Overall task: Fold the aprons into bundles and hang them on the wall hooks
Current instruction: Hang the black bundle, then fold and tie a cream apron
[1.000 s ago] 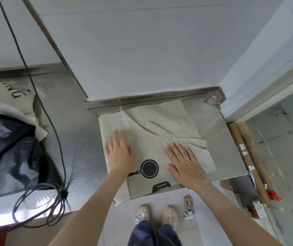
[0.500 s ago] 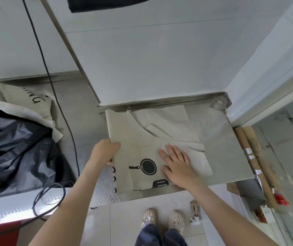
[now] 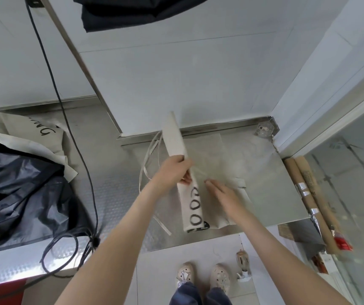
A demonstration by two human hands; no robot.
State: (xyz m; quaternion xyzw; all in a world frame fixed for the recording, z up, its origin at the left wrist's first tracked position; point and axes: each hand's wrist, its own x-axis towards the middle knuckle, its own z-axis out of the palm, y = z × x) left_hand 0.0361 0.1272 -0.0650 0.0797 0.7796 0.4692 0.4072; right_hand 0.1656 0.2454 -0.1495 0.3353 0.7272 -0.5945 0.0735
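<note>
A beige apron (image 3: 216,164) with black print lies on the steel counter (image 3: 282,194), its left side folded over into a long narrow flap (image 3: 175,137) that stands up off the surface. My left hand (image 3: 172,172) grips that flap at its middle. My right hand (image 3: 223,194) lies flat with straight fingers on the apron just right of the fold. Loose beige ties (image 3: 150,164) hang left of the flap. A dark apron (image 3: 137,12) hangs on the wall at the top edge.
A pile of beige and dark aprons (image 3: 18,172) covers the counter's left part. A black cable (image 3: 66,119) runs down the wall and coils at the counter's front edge. Brown paper rolls (image 3: 311,194) lean at the right. My feet stand on the tiled floor below.
My left hand went from lying flat on the apron to gripping its left edge and swinging it up and over to the right. The right hand stayed pressing the cloth.
</note>
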